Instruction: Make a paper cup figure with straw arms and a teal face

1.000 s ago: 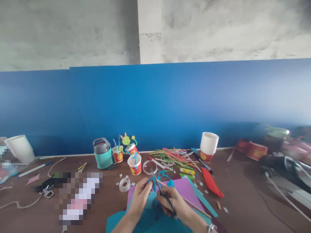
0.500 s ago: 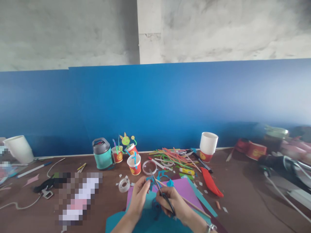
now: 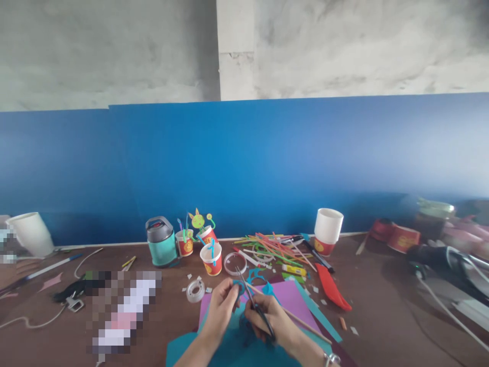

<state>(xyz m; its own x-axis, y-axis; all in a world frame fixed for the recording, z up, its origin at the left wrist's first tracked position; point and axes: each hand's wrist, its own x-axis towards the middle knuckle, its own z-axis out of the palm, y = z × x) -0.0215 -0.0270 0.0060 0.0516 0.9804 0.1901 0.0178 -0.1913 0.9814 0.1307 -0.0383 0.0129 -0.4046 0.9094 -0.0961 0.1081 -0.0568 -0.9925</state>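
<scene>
My left hand point(image 3: 222, 305) pinches a small piece of blue paper point(image 3: 240, 288) between thumb and fingers. Wrapped around the handles of the scissors point(image 3: 255, 300) is my right hand point(image 3: 273, 317); the blades point up and away, close beside the blue piece. Below both hands lie teal paper point(image 3: 225, 351) and a purple sheet point(image 3: 296, 302). Just beyond the hands rests a blue paper offcut point(image 3: 256, 276) with curved cut-outs. A thin wooden stick point(image 3: 305, 325) lies across the sheets, partly hidden by my right hand.
A paper cup point(image 3: 211, 260) with blue straws, a tape roll point(image 3: 195, 290) and a teal flask point(image 3: 162, 243) stand left of centre. Behind are several coloured straws point(image 3: 273, 247), a glue stick point(image 3: 294, 269), stacked cups point(image 3: 327, 230) and a red balloon-like piece point(image 3: 331, 288).
The blue piece in my left hand has turned slightly against the scissors, which stay nearly in place. At the far left, another person's hand with a dark object has come into view.
</scene>
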